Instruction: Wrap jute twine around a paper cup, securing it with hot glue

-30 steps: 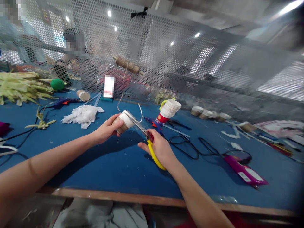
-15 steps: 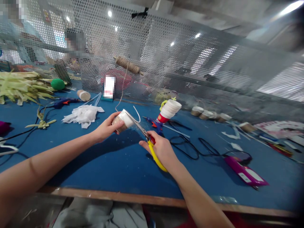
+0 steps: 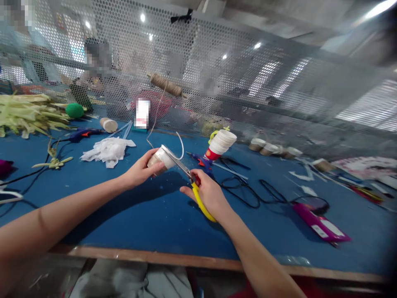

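My left hand (image 3: pixel 145 167) grips a white paper cup (image 3: pixel 166 158) whose lower part is wrapped in brown twine, tilted with its rim away from me. Scissors (image 3: pixel 200 200) with yellow handles sit in my right hand (image 3: pixel 209 192), fingers closed around the grips. Their blades lie along the cup's rim, where a thin curled white strip (image 3: pixel 181 147) stands off it. A strand of twine runs from the cup up to a twine roll (image 3: pixel 166 85) on the mesh panel.
Beyond my right hand, a stack of paper cups (image 3: pixel 221 142) stands beside a blue glue gun (image 3: pixel 201 160) with a black cable. White cloth (image 3: pixel 108 150) lies left. A purple packet (image 3: pixel 322 222) is at right, corn husks (image 3: pixel 31 111) at far left. A perforated metal panel (image 3: pixel 198 54) rises behind.
The scissor blades have moved slightly left along the cup's rim, and the curled white strip stands higher. My left hand has turned the cup a little.
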